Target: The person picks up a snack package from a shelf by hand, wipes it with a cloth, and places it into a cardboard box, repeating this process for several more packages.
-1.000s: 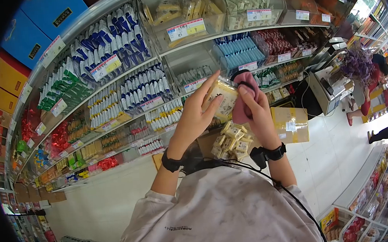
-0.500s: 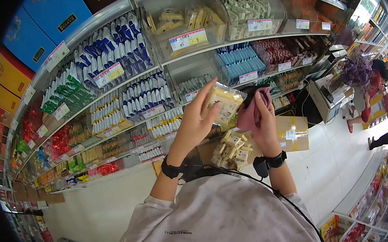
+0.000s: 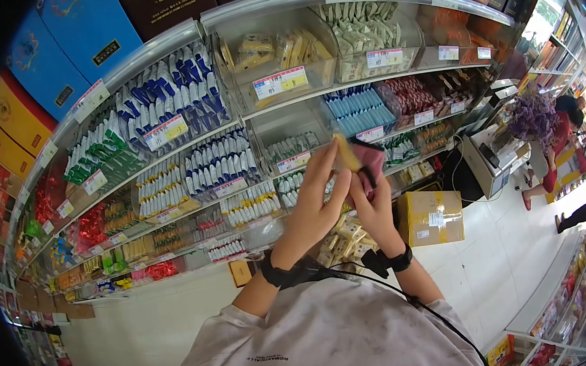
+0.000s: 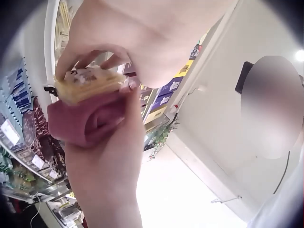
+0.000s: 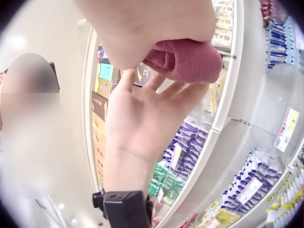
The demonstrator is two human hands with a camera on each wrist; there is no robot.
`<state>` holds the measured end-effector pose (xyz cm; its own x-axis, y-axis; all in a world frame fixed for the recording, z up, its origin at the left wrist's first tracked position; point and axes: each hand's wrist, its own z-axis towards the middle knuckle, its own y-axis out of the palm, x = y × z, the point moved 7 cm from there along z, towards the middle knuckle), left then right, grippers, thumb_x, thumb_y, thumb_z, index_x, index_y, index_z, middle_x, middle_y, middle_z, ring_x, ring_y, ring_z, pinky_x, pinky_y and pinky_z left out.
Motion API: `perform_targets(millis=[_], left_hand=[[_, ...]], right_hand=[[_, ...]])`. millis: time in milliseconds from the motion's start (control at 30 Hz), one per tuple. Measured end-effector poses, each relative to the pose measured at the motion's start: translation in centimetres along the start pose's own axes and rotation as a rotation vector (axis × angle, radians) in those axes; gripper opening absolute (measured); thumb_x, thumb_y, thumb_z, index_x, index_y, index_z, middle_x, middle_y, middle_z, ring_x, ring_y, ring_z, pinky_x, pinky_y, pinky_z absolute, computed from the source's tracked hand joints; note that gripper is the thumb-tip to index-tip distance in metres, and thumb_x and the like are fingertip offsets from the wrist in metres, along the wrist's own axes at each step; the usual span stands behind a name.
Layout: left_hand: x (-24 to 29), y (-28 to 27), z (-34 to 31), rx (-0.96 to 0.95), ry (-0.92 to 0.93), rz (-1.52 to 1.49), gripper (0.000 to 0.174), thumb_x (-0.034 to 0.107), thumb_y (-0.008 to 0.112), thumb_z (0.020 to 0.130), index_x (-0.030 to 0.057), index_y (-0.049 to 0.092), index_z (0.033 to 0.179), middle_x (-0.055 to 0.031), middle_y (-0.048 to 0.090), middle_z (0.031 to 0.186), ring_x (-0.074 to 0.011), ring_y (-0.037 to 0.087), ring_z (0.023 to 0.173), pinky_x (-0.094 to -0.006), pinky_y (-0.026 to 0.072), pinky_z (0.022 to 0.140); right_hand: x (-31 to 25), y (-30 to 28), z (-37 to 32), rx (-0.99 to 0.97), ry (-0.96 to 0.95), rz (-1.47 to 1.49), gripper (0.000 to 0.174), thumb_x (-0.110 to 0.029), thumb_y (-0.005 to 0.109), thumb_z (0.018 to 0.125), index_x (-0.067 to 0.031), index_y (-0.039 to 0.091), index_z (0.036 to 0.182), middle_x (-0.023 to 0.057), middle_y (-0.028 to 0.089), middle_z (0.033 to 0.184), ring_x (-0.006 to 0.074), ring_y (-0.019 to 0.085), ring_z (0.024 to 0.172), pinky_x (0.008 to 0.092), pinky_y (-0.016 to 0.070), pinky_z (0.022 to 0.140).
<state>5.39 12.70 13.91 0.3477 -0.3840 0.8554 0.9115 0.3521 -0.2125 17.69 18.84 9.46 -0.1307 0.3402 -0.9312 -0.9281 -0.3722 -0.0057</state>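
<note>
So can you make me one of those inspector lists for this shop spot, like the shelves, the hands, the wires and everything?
Surface: shelves hold rows of bins, one only partly filled.
Job's things: a yellow packet held up against a pink cloth.
Clutter: loose packets heaped below the hands; a taped carton nearby.
Grippers: left hand grips the packet; right hand holds the cloth.
Cables: a black cable over the shirt; a white cord by the counter.
Surroundings: purple flowers, and a person in red beyond.
</note>
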Motion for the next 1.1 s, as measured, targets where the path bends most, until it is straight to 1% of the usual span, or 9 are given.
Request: perform_targets(millis=[67, 100, 333, 367, 533, 600, 733, 967, 1100], left_hand=[[-0.4, 0.4, 0.1, -0.007, 0.038, 0.043, 0.055, 0.018, 0.059, 0.104, 0.0040, 0.040, 0.154, -0.0187, 0.043, 0.152, -0.0264, 0.047, 0.138, -0.0361, 0.0463, 0.106], [0.0, 0.5, 0.1, 0.019, 0.051, 0.028, 0.054, 0.017, 0.059, 0.104, 0.0018, 0.041, 0.152, -0.0176, 0.049, 0.148, -0.0233, 0.052, 0.133, -0.0355, 0.0494, 0.102], [-2.4, 0.8, -0.3, -0.107, -0.239, -0.225, 0.050, 0.016, 0.062, 0.103, -0.0016, 0.045, 0.147, -0.0106, 0.061, 0.132, -0.0158, 0.061, 0.118, -0.0325, 0.0519, 0.097], [-2.6, 0.8, -0.3, -0.096, -0.239, -0.264, 0.050, 0.016, 0.062, 0.103, -0.0018, 0.046, 0.147, -0.0099, 0.061, 0.131, -0.0147, 0.060, 0.118, -0.0311, 0.0519, 0.095], [-3.5, -0.2, -0.3, -0.068, -0.208, -0.220, 0.045, 0.020, 0.064, 0.103, -0.0010, 0.054, 0.142, -0.0056, 0.063, 0.124, -0.0087, 0.059, 0.108, -0.0226, 0.0494, 0.085], [-3.8, -1.2, 0.2, -0.023, -0.229, -0.202, 0.046, 0.025, 0.067, 0.102, 0.0012, 0.058, 0.140, -0.0018, 0.065, 0.118, -0.0037, 0.057, 0.094, -0.0191, 0.0476, 0.073], [-3.8, -1.9, 0.1, -0.010, -0.335, -0.399, 0.038, 0.025, 0.063, 0.104, -0.0019, 0.062, 0.130, -0.0011, 0.067, 0.109, -0.0027, 0.056, 0.093, -0.0205, 0.0462, 0.079], [-3.2, -1.7, -0.1, -0.054, -0.328, -0.363, 0.037, 0.013, 0.068, 0.099, -0.0031, 0.061, 0.132, -0.0065, 0.070, 0.115, -0.0102, 0.064, 0.105, -0.0252, 0.0504, 0.091], [-3.6, -2.6, 0.8, 0.057, -0.273, -0.378, 0.036, 0.014, 0.072, 0.097, -0.0011, 0.063, 0.129, -0.0042, 0.071, 0.106, -0.0063, 0.064, 0.095, -0.0245, 0.0529, 0.082]], right_hand=[[-2.6, 1.1, -0.5, 0.009, -0.248, 0.021, 0.039, -0.019, 0.050, 0.105, 0.0063, 0.055, 0.135, 0.0182, 0.058, 0.136, 0.0253, 0.056, 0.128, 0.0349, 0.0413, 0.108], [-2.1, 1.5, -0.5, -0.182, -0.190, -0.054, 0.051, -0.020, 0.040, 0.106, 0.0083, 0.041, 0.149, 0.0227, 0.031, 0.161, 0.0350, 0.029, 0.151, 0.0407, 0.0226, 0.121], [-4.0, 0.7, 2.5, -0.195, -0.238, -0.211, 0.040, -0.017, 0.042, 0.107, 0.0043, 0.056, 0.137, 0.0222, 0.050, 0.148, 0.0375, 0.050, 0.135, 0.0405, 0.0384, 0.111], [-4.1, 0.6, 2.6, -0.118, -0.349, -0.308, 0.037, -0.020, 0.042, 0.108, 0.0019, 0.058, 0.134, 0.0170, 0.059, 0.134, 0.0268, 0.064, 0.110, 0.0350, 0.0497, 0.095], [-1.4, -0.6, 2.4, -0.171, 0.380, 0.196, 0.037, -0.027, 0.047, 0.110, 0.0002, 0.059, 0.132, 0.0052, 0.061, 0.104, 0.0051, 0.053, 0.077, 0.0217, 0.0464, 0.068], [-1.6, -0.7, 2.8, -0.207, 0.273, 0.178, 0.039, -0.028, 0.053, 0.108, 0.0006, 0.058, 0.134, 0.0061, 0.064, 0.106, 0.0077, 0.056, 0.087, 0.0238, 0.0476, 0.077], [-1.4, -0.4, 2.7, -0.322, 0.057, -0.053, 0.043, -0.023, 0.063, 0.103, 0.0030, 0.055, 0.136, 0.0050, 0.066, 0.113, 0.0102, 0.057, 0.104, 0.0266, 0.0463, 0.091], [1.4, -2.4, 2.9, -0.021, 0.201, 0.187, 0.023, -0.019, 0.064, 0.102, 0.0001, 0.065, 0.114, -0.0052, 0.062, 0.091, 0.0012, 0.051, 0.083, 0.0194, 0.0425, 0.074], [1.8, -2.1, 2.3, 0.007, 0.315, 0.385, 0.019, -0.023, 0.064, 0.103, -0.0046, 0.065, 0.108, -0.0074, 0.059, 0.086, -0.0004, 0.049, 0.080, 0.0186, 0.0398, 0.071]])
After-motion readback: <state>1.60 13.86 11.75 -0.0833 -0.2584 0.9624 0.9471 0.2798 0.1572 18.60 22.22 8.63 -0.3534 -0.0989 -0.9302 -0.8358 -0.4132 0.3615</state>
